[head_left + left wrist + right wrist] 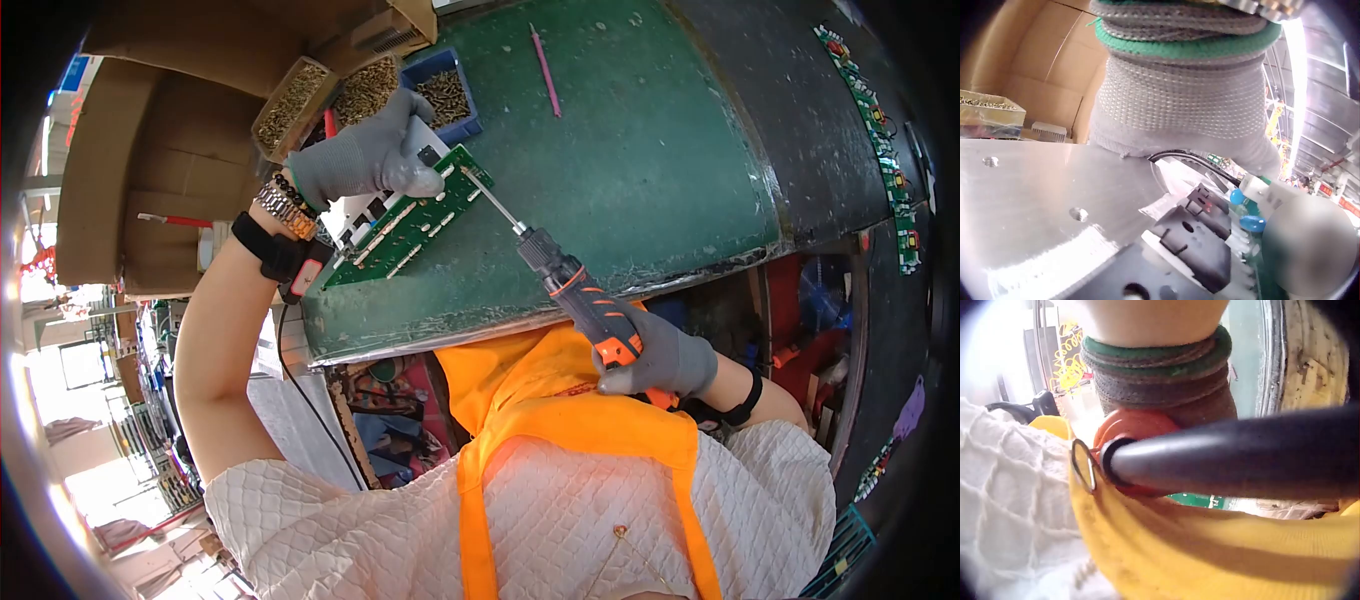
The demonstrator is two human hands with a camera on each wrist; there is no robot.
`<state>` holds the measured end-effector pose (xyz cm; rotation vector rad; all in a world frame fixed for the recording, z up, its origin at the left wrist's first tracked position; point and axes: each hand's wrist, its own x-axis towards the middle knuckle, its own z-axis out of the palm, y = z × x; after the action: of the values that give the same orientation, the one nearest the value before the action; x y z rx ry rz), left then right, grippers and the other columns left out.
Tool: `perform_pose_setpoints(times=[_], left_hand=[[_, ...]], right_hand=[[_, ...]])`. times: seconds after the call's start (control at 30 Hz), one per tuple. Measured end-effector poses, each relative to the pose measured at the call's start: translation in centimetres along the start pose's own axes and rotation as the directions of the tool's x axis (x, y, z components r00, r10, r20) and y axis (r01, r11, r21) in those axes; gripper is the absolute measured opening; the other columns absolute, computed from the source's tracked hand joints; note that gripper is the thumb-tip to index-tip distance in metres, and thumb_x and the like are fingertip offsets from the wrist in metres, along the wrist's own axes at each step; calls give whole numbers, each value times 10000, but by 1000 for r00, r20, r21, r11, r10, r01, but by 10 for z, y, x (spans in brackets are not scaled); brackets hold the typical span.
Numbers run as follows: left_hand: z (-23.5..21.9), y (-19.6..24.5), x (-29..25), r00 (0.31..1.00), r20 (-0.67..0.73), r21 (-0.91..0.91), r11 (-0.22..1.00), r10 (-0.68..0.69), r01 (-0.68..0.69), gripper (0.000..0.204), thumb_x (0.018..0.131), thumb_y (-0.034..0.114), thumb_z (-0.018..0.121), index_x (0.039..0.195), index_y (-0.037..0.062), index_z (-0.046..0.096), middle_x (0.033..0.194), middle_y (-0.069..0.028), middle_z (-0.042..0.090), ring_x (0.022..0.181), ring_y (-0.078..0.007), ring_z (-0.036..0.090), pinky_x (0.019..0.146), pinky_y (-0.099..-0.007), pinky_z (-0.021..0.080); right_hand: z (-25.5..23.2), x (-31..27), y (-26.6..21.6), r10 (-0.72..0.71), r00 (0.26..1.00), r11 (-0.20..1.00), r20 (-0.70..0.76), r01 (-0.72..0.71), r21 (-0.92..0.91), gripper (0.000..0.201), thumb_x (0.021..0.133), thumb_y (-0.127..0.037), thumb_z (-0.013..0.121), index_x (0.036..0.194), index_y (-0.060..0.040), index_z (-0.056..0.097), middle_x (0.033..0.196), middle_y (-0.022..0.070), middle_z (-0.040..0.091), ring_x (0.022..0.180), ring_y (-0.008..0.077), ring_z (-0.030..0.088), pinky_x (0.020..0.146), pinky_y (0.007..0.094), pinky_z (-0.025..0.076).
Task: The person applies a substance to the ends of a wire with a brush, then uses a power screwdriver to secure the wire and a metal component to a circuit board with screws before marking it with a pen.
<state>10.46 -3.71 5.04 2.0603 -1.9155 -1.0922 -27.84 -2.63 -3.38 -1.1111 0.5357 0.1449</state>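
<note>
My gloved left hand (375, 160) grips a green circuit board (425, 232) with a silver metal plate on its other side, holding it tilted above the bench. The left wrist view shows the bare metal plate (1035, 187) with drilled holes and black components (1194, 244) along its edge. A black and orange electric screwdriver (590, 305) is wrapped in my gloved right hand (670, 355). Its long thin bit reaches the board's upper corner, close to my left fingertips. Up close in the right wrist view are the screwdriver's orange end (1138, 428) and a black cord.
Behind my left hand stand a blue bin (467, 128) and two other trays of screws, beside a large cardboard box (100, 180). A pink pen-like stick (545, 70) lies on the green bench (620, 150). Small circuit boards (885, 150) line the dark surface at right.
</note>
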Motion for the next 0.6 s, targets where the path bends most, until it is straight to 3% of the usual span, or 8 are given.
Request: perform_pose_setpoints(times=[0.1,0.17,0.23,0.37,0.47,0.5,0.53,0.6], left_hand=[[-1,10,-4,997,12,15,997,-70,70,889,680,409,819,1305,0,338,910,-148,624,829,-247,648,763,-342,514],[-2,14,-5,995,25,-27,995,-95,96,790,689,369,809,1276,50,388,956,-79,589,850,-156,603,777,-282,491],[-2,14,-4,996,18,15,996,-91,91,792,688,374,809,1275,50,388,955,-79,589,851,-156,602,778,-283,491],[1,6,-2,998,5,41,998,-58,58,797,687,383,812,1275,50,390,973,-82,585,871,-163,600,789,-286,492],[0,12,-4,996,17,10,997,-82,82,819,674,398,829,1275,51,394,1004,-85,582,899,-168,598,802,-283,492],[1,11,-5,996,16,12,997,-82,82,819,674,398,829,1275,51,394,1004,-85,582,899,-168,598,802,-283,492],[2,9,-5,998,21,-12,998,-65,66,860,676,420,828,1292,33,370,994,-120,606,895,-204,624,806,-311,504],[-1,12,-6,999,15,-32,998,-45,45,902,678,443,827,1309,16,346,983,-155,630,890,-241,650,809,-340,517]], right_hand=[[2,-1,2,-21,1000,999,18,20,35,827,691,-148,807,1403,-20,407,1051,10,535,944,94,505,838,266,454],[3,0,4,-20,999,999,31,19,30,830,695,-153,806,1408,-19,403,1081,11,532,974,96,498,864,269,447],[6,1,5,-36,999,999,-28,35,-23,846,689,-143,817,1414,-20,399,1095,11,538,977,104,506,872,276,450],[7,2,7,-67,998,997,-10,67,42,863,680,-144,829,1415,-15,397,1127,20,540,1006,107,505,897,281,443],[4,2,12,-60,998,997,1,60,53,881,675,-149,835,1422,-8,389,1160,32,537,1045,114,499,928,284,431],[2,1,9,3,1000,999,23,-4,38,878,678,-151,834,1420,-6,389,1170,34,534,1055,115,495,936,285,428],[1,1,6,63,997,998,42,-63,19,874,680,-153,832,1419,-5,389,1179,37,531,1065,116,491,943,285,425],[2,0,6,6,1000,1000,12,-6,9,855,680,-155,833,1403,-5,401,1145,32,539,1032,112,500,916,280,436]])
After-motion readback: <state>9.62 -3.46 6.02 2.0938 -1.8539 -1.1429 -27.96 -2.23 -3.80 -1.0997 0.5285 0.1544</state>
